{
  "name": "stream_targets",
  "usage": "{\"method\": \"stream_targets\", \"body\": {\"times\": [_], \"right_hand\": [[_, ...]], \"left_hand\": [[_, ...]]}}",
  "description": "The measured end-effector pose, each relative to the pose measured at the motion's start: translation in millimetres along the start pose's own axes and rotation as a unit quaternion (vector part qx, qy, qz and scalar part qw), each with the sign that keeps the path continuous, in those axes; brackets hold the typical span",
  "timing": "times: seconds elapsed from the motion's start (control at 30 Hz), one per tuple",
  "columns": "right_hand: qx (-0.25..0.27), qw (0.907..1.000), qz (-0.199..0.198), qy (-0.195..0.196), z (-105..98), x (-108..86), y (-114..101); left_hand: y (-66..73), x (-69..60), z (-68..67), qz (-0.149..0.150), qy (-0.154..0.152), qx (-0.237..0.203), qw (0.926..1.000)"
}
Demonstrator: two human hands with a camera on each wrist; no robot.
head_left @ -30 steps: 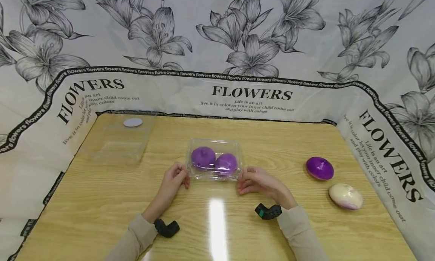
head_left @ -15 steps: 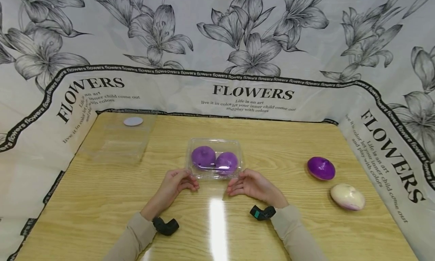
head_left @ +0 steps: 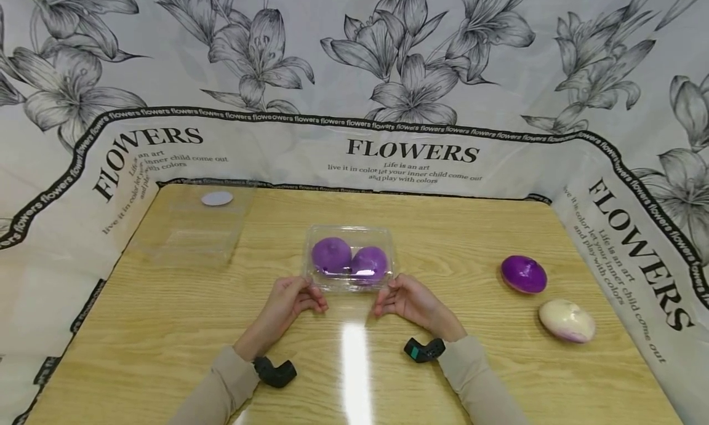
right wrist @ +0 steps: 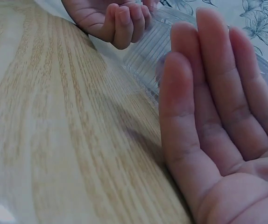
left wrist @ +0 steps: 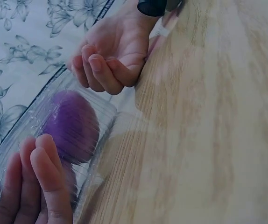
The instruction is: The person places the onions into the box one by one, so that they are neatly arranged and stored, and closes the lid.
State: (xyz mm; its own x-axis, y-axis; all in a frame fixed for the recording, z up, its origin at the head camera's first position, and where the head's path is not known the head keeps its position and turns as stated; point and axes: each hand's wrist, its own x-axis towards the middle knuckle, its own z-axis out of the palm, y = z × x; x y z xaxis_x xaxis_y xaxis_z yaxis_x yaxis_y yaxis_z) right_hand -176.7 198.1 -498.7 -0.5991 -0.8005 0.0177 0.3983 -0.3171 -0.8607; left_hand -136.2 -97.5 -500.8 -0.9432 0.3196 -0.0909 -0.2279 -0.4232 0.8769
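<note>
A clear plastic box with its lid down holds two purple onion-like bulbs in the middle of the table. The left hand touches the box's near left corner, thumb and index at the rim, the other fingers loosely bent below it. At the near right corner the right hand touches the rim in a mirrored way. In the left wrist view, the left fingers lie in front of the box and a bulb. Nearly straight right fingers show in the right wrist view, partly hiding the box.
On the right of the table lie a dark purple bulb and a cream-coloured one. A clear plastic container with a white oval stands at the back left. Flower-printed cloth rises behind the table and at its sides.
Both hands have moved inward along the near side of the box since a second ago, their lower fingers now closer together. The box and the bulbs have barely moved.
</note>
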Motion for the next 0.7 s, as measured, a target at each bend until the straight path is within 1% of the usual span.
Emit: {"method": "stream_targets", "body": {"times": [0.1,0.27,0.37,0.5,0.53,0.6,0.7], "right_hand": [[0.004,1.0000,-0.006,0.003,0,0.1,1],[0.017,0.9998,-0.008,0.003,0,-1.1,2],[0.022,0.9997,0.000,-0.011,-2,-2.9,0],[0.012,0.9992,0.016,-0.034,-8,-8.2,-7],[0.008,0.9993,0.017,-0.032,-10,-10.4,-9],[-0.002,0.9998,0.013,-0.015,-14,-14.0,-13],[-0.026,0.9991,0.000,0.032,-16,-17.6,-17]], "left_hand": [[-0.4,-0.1,0.4,0.002,0.007,0.003,1.0000],[-2.1,0.3,-1.8,0.014,0.001,0.012,0.9998],[-3.0,0.3,-3.4,0.027,-0.001,0.024,0.9993],[-2.9,0.2,-4.7,0.043,0.020,0.035,0.9982],[-2.7,0.2,-4.9,0.045,0.025,0.036,0.9980],[-2.4,0.1,-5.1,0.046,0.034,0.034,0.9978],[-2.0,-0.5,-5.2,0.045,0.035,0.031,0.9979]]}}
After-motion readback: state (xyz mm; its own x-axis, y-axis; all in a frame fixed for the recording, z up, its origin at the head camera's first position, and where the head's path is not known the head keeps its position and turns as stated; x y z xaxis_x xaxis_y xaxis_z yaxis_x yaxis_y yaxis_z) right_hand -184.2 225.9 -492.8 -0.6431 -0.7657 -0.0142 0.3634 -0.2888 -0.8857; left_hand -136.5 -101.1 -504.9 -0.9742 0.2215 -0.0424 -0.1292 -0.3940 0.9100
